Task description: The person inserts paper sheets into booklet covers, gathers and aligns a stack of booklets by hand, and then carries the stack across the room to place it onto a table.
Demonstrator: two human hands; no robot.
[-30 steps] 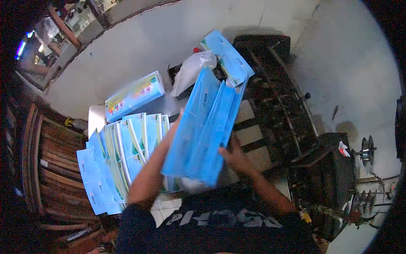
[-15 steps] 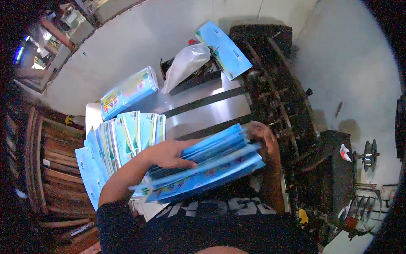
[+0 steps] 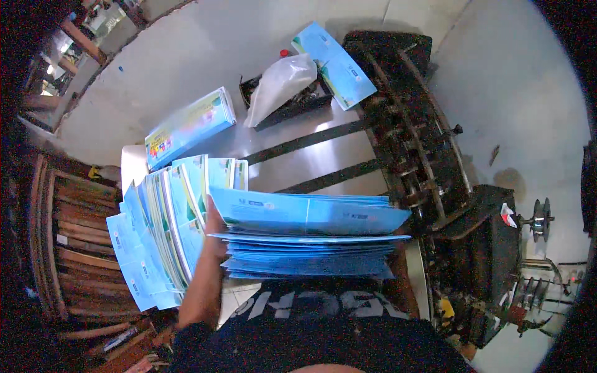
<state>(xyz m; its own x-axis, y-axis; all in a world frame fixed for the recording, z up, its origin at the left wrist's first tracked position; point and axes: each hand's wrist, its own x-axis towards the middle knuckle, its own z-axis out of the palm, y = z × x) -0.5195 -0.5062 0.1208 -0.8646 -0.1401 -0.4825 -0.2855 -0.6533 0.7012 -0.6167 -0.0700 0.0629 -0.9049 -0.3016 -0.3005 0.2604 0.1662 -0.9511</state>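
A thick stack of blue printed booklets (image 3: pixel 308 256) is held up in front of my chest, its edges toward me. One upper booklet (image 3: pixel 267 208) leans away from the rest, its blue cover showing. My left hand (image 3: pixel 214 227) is closed on the stack's left end, fingers mostly behind it. At the opposite end, my right hand (image 3: pixel 400 264) grips the stack and is largely hidden by it. Beside my left hand, a fanned row of similar booklets (image 3: pixel 163 214) lies on the metal worktable (image 3: pixel 273 177).
A neat pile of booklets (image 3: pixel 189 127) lies farther back. Behind the worktable's dark bars sits a dark box (image 3: pixel 292 115) with a clear plastic bag (image 3: pixel 283 84), near an opened blue cover (image 3: pixel 336 65). A dark machine (image 3: pixel 410 137) stands at the right; wooden slats (image 3: pixel 90 242) are at the left.
The stack has turned from slanted to nearly level, with its edges facing me. My left hand has moved from the top of the stack to its left end.
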